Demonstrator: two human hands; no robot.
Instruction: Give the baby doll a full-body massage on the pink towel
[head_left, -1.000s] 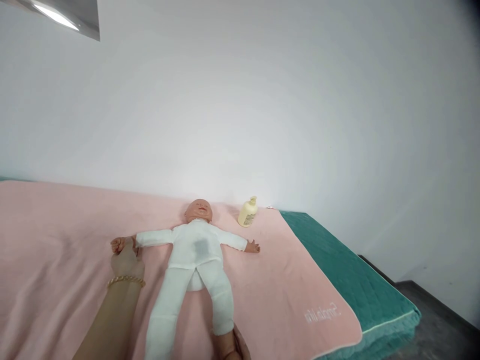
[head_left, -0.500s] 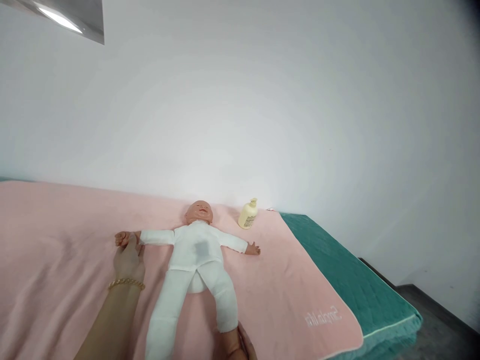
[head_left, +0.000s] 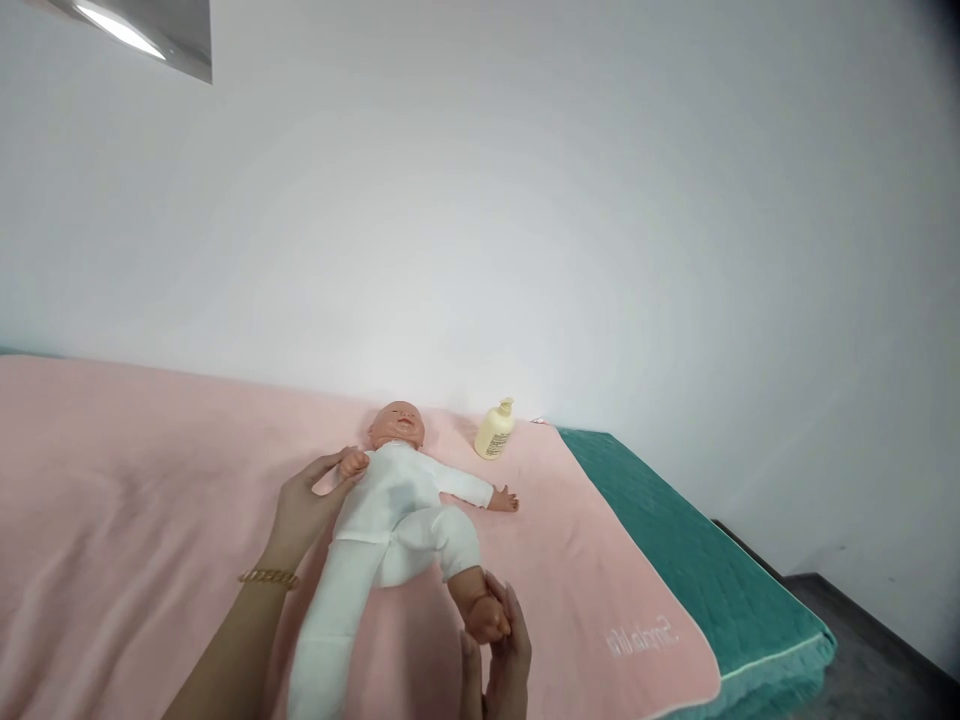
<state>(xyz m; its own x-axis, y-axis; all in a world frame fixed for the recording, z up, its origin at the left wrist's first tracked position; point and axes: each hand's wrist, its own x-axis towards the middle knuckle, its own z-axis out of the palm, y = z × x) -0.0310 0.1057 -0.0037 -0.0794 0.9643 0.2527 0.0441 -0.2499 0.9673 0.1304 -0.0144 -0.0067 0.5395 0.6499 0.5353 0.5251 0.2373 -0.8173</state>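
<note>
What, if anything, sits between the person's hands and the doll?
Nothing visible does. The left hand grips the doll by one arm, folded toward its chest, and the right hand holds one foot. The bottle stands apart near the doll's head, on the pink blanket.

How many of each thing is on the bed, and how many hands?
1 doll
1 bottle
1 pink blanket
2 hands: left hand holding the doll's arm, right hand holding its foot
Total: 5
</note>
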